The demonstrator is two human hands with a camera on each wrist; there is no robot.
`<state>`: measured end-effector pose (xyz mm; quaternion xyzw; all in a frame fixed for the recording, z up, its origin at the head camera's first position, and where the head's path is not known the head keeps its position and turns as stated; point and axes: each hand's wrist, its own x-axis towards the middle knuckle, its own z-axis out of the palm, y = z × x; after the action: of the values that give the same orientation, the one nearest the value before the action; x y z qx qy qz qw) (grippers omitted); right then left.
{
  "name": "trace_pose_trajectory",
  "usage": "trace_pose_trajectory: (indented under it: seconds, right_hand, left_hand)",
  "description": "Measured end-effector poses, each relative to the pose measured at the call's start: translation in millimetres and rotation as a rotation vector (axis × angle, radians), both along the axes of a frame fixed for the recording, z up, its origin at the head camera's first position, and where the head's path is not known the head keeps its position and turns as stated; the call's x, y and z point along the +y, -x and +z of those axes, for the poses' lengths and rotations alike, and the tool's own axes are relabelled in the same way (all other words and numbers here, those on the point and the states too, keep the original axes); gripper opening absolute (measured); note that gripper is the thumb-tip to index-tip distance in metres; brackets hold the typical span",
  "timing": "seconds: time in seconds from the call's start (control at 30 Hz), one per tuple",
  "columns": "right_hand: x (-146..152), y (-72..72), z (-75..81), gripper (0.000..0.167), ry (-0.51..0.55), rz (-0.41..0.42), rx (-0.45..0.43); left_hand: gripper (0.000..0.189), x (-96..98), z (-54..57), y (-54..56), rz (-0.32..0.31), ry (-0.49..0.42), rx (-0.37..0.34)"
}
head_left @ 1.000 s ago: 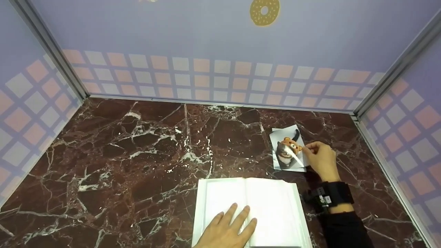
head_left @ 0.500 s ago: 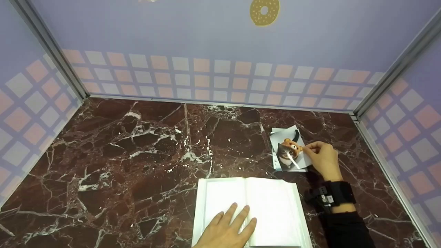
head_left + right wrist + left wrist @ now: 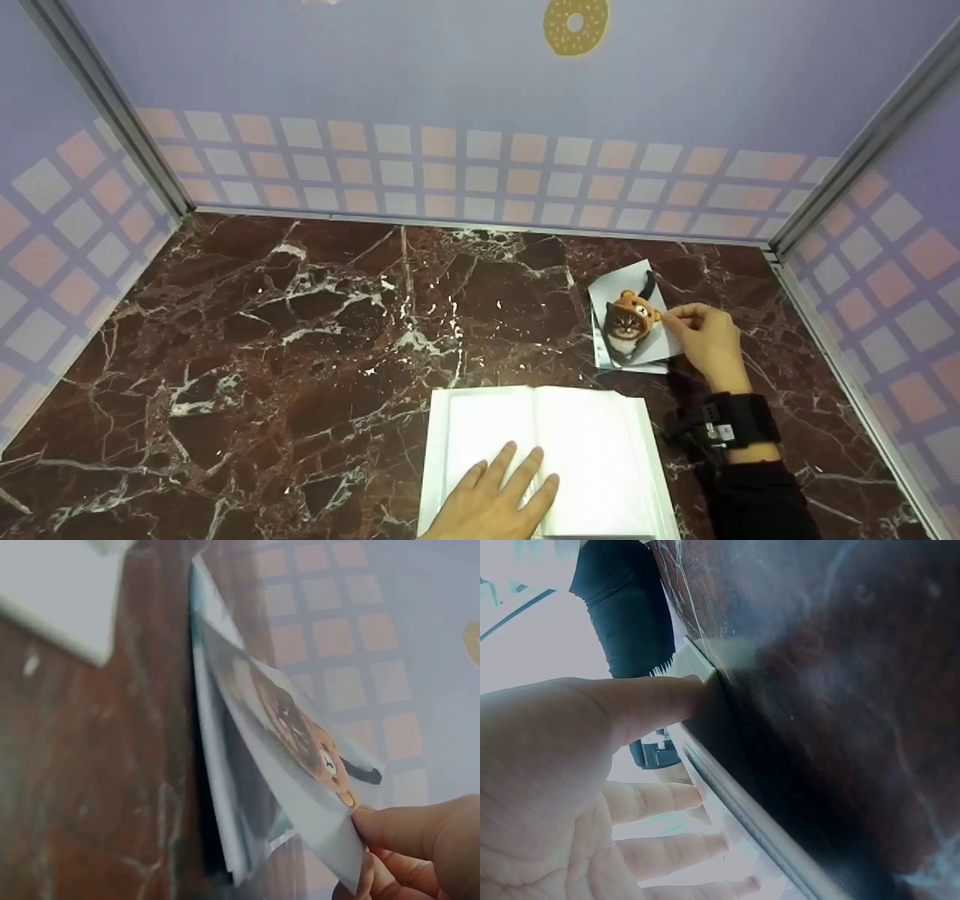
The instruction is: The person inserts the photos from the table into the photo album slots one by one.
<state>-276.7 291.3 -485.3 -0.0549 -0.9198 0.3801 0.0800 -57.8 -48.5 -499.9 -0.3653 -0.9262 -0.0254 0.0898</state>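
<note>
My right hand [image 3: 709,337] pinches the right edge of a photo [image 3: 664,341] of a cat in an orange bear hat. In the right wrist view the photo [image 3: 300,765] tilts up on the pinched side, above a small stack of photos [image 3: 217,787]. My left hand [image 3: 491,499] rests with fingers spread on the left page of an open album [image 3: 592,457] with blank white pages. In the left wrist view the left thumb [image 3: 660,701] lies at the album's edge, the other fingers stretched out over it.
The dark red marble table [image 3: 315,360] has white veins. A lilac wall [image 3: 420,75] with pink and grey squares rises behind it, and similar panels [image 3: 900,300] stand at both sides.
My right hand has moved slightly right, lifting the cat photo's right edge. The photo has turned and come up off the stack. The left hand and album have stayed put.
</note>
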Motion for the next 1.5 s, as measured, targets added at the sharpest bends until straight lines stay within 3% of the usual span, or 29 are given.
trace_pose_trajectory:
  seconds: [0.43,0.7,0.9,1.07,1.37,1.5]
  right_hand:
    - [-4,-0.9,8.9,0.028,0.183,0.040,0.001]
    - [-8,-3.0,13.4,0.028,0.218,0.053,0.038]
    - [-13,-4.6,15.4,0.033,0.305,0.108,0.014]
    - [-14,-6.9,18.9,0.039,0.323,0.136,-0.015]
    - [-24,-8.6,23.7,0.036,0.373,0.148,-0.020]
    - [-30,-9.1,24.6,0.034,0.368,0.169,-0.014]
  left_hand:
    - [0.077,-0.5,-0.9,-0.4,0.000,-0.007,0.037]
    - [0.076,-0.7,-2.0,-0.6,-0.001,-0.006,0.061]
    - [0.075,-0.5,-1.8,-0.7,0.001,-0.007,0.055]
    - [0.076,-0.9,-0.9,-0.4,-0.004,-0.004,0.039]
    - [0.076,-0.5,0.1,0.8,-0.009,0.000,0.011]
    - [0.076,-0.2,-0.8,0.8,-0.013,-0.004,0.034]
